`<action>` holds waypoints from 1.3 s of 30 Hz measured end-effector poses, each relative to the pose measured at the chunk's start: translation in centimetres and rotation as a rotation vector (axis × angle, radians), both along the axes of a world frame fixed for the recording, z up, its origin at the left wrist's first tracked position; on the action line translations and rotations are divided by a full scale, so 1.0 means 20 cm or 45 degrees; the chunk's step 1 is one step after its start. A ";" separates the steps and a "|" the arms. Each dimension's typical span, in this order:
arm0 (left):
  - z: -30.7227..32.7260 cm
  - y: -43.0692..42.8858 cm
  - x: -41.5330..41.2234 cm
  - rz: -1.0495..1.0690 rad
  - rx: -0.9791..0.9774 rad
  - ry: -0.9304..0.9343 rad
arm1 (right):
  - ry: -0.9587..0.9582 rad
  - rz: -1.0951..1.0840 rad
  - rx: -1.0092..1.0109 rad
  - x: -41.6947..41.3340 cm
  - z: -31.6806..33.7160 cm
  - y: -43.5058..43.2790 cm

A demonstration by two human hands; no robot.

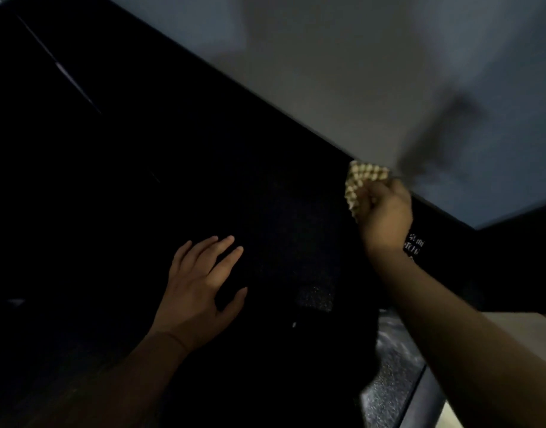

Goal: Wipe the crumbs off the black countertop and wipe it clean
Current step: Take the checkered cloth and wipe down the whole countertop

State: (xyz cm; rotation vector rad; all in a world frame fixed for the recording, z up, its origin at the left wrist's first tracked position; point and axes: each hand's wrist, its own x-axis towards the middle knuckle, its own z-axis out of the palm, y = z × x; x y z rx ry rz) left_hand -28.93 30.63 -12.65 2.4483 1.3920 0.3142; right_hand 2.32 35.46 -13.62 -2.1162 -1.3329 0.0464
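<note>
Cloth [361, 183] half hidden in grip of the right hand [386, 213], white lettering [415, 247] beside it blurred

Both forearms show bare, uncovered from the frame's lower border up to the left hand [200, 285] and the right hand [386, 211]. A thin line crosses the left wrist [173, 338]; in the dim light it cannot be told whether it is a thread or a skin crease. The fingers [225, 264] are likewise bare.
</note>
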 end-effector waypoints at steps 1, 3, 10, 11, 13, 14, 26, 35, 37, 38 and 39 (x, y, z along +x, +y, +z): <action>0.00 0.00 0.00 0.001 0.001 -0.004 | -0.001 0.059 0.016 -0.06 -0.01 -0.04; 0.00 0.00 0.00 0.008 -0.001 -0.027 | 0.054 0.226 0.022 -0.17 0.00 -0.13; -0.01 0.00 -0.01 -0.009 0.022 -0.009 | 0.164 0.052 0.090 -0.02 0.09 -0.03; -0.01 0.00 -0.01 -0.009 0.027 -0.011 | 0.157 0.032 0.035 0.00 0.07 -0.01; -0.01 -0.01 0.00 -0.004 0.030 -0.016 | 0.113 0.056 -0.022 -0.02 0.03 -0.02; -0.02 0.00 0.00 0.002 0.025 -0.019 | 0.096 0.070 -0.011 -0.05 0.01 -0.05; -0.01 -0.01 -0.02 -0.010 -0.018 0.018 | 0.137 -0.009 0.037 -0.31 0.11 -0.28; 0.06 0.01 -0.26 -0.109 -0.036 -0.328 | 0.148 -0.064 0.068 -0.66 0.01 -0.42; 0.04 -0.02 -0.37 -0.173 -0.010 -0.243 | 0.146 0.001 0.037 -0.76 0.02 -0.52; 0.03 -0.04 -0.40 -0.185 -0.014 -0.188 | 0.180 0.048 0.006 -0.81 0.02 -0.57; 0.02 -0.05 -0.43 -0.196 -0.018 -0.125 | 0.258 0.098 -0.027 -0.87 0.02 -0.63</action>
